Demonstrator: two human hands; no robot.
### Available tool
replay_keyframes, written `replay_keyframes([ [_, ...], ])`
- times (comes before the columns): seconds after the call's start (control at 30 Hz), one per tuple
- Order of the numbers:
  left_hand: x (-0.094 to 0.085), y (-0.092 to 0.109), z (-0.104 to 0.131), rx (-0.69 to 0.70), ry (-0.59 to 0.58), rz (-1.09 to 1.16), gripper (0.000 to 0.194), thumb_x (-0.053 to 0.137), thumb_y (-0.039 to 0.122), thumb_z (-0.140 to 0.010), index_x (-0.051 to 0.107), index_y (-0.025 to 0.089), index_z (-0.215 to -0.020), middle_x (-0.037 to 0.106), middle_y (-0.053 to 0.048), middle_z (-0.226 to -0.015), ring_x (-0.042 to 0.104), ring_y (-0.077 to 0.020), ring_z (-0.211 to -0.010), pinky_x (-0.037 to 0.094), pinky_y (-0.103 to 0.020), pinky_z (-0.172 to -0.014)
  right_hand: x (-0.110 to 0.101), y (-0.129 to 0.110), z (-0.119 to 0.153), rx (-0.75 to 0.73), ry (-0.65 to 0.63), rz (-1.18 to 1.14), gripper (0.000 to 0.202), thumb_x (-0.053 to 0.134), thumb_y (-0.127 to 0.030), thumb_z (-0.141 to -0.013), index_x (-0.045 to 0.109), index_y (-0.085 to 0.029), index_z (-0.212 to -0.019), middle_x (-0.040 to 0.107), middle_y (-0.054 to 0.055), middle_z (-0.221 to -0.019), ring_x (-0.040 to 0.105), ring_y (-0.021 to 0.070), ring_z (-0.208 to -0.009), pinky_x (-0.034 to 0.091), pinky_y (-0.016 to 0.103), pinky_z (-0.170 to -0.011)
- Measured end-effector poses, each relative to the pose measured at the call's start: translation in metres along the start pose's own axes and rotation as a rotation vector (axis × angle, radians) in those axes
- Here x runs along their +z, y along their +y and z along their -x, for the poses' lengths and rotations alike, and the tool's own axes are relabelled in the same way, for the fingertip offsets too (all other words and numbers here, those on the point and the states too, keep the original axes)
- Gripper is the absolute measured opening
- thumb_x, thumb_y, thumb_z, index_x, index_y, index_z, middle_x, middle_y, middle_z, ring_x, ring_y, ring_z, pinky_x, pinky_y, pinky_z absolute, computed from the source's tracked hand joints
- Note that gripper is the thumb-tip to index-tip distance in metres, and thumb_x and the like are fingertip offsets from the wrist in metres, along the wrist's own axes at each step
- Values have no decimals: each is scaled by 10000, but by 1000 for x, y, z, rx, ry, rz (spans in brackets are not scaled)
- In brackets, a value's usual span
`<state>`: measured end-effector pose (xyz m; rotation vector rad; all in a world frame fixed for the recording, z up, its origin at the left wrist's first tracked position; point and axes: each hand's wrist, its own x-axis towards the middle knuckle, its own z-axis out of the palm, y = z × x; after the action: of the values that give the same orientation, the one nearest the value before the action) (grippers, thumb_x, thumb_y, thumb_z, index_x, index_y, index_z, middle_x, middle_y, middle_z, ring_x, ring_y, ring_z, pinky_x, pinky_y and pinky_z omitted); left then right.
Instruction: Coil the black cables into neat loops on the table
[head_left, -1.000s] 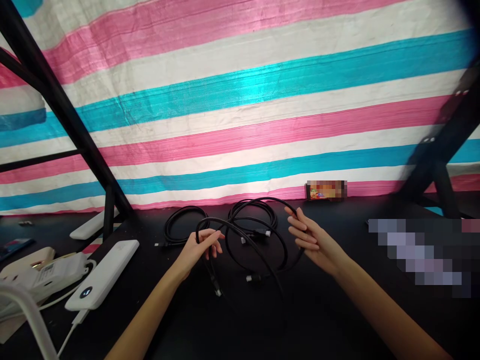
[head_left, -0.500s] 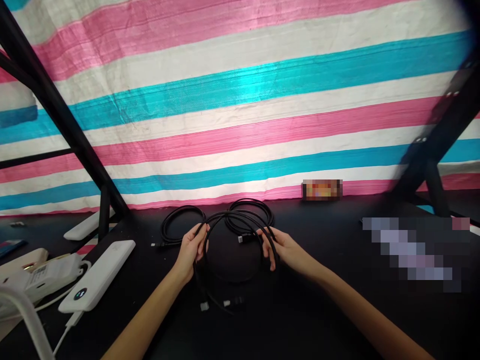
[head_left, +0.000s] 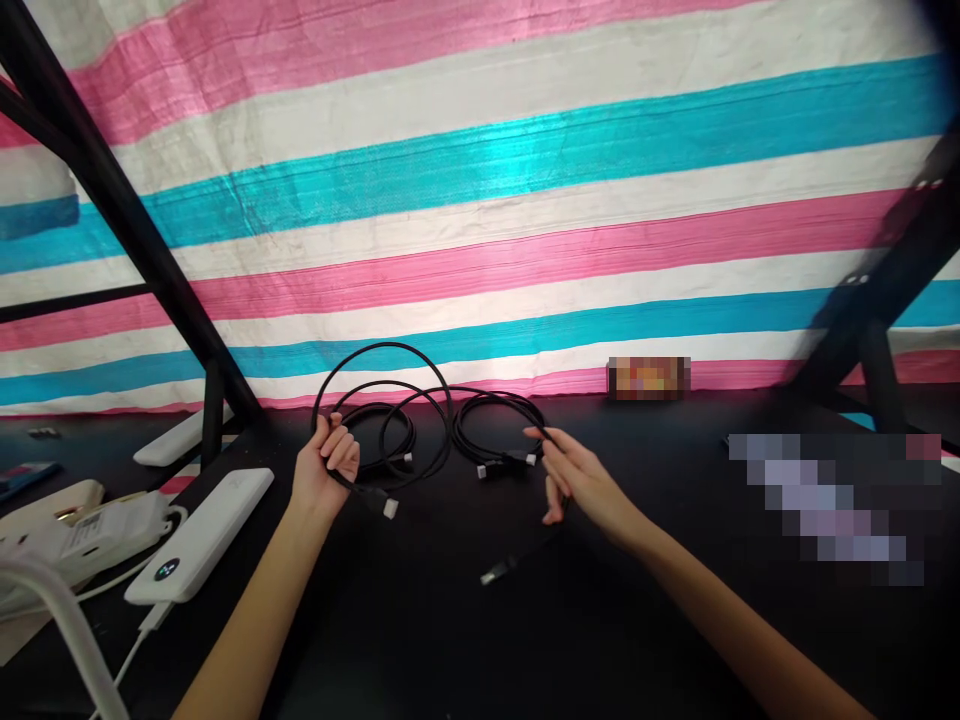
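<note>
Gripping the looped cable (head_left: 386, 345) in the left hand (head_left: 322, 478), right hand (head_left: 589, 488) pinching it above a plug (head_left: 491, 576), seems best with even, untwisted loops.

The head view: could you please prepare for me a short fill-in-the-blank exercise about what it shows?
The left hand and the right hand hold a cable whose colour is ____.
The power bank with the round display lies on the ____ side of the view.
The sheet behind the table has white, blue and ____ stripes.

Missing words: black; left; pink.
</note>
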<state>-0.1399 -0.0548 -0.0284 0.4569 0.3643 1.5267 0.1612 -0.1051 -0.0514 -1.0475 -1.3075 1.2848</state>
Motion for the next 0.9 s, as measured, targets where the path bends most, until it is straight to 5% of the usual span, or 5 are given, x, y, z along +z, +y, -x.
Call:
replay_keyframes([
  [0.13,-3,17,0,41,-45,31,386,218,214,-974,510,120,-740,343,78,-380,307,-20,-290,250,-148,-339,-21,-10,-6,-167,262,-67,379,541,-485,-807,570,-184,-1035,319,-116,-485,255,28,-300,430,197,-304],
  [0.33,-2,26,4,56,-168,13,401,191,201,-974,511,124,-746,355,75,-361,315,-32,-285,268,-160,-338,-32,-23,-4,-343,508,-195,295,623,-471,-758,607,-192,-849,339,-84,-534,285,25,-368,319,130,-292],
  [0.9,15,-20,17,-198,-53,-448,263,504,333,-877,594,110,-773,228,99,-332,263,-38,-292,224,-174,-345,-30,-40,5,-367,579,-495,207,585,-442,-806,573,-235,-812,249,-75,-577,174,54,-398,223,150,-302],
])
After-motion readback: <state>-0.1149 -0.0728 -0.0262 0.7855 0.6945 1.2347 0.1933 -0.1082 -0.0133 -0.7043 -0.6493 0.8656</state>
